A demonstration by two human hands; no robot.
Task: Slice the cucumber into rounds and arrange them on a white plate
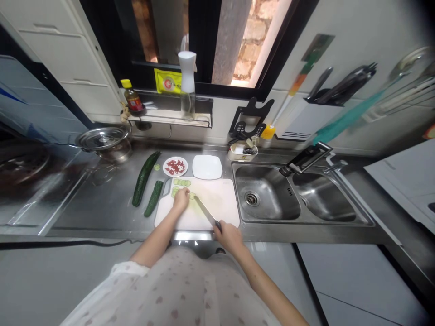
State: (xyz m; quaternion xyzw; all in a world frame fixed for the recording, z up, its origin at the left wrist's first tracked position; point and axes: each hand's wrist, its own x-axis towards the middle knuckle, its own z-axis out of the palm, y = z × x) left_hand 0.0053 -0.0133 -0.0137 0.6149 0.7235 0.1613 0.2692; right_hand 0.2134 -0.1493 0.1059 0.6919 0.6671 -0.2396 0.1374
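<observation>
My right hand (228,234) grips the black handle of a knife (206,211), whose blade points up and left across the white cutting board (220,199). Close to the blade tip lies a pale green cucumber slice (192,196). My left hand (181,199) is on the left part of the board, fingers curled together beside that slice; what they hold, if anything, is hidden. Several cucumber slices (182,182) lie in a row by the board's upper left edge, with more just above my left hand.
Left of the board lie a long cucumber (145,179) and a shorter cut cucumber (153,199). Behind it stand a plate of diced red and white pieces (175,167) and a white plate (207,166). A double sink (268,192) adjoins on the right; a lidded pot (108,142) stands far left.
</observation>
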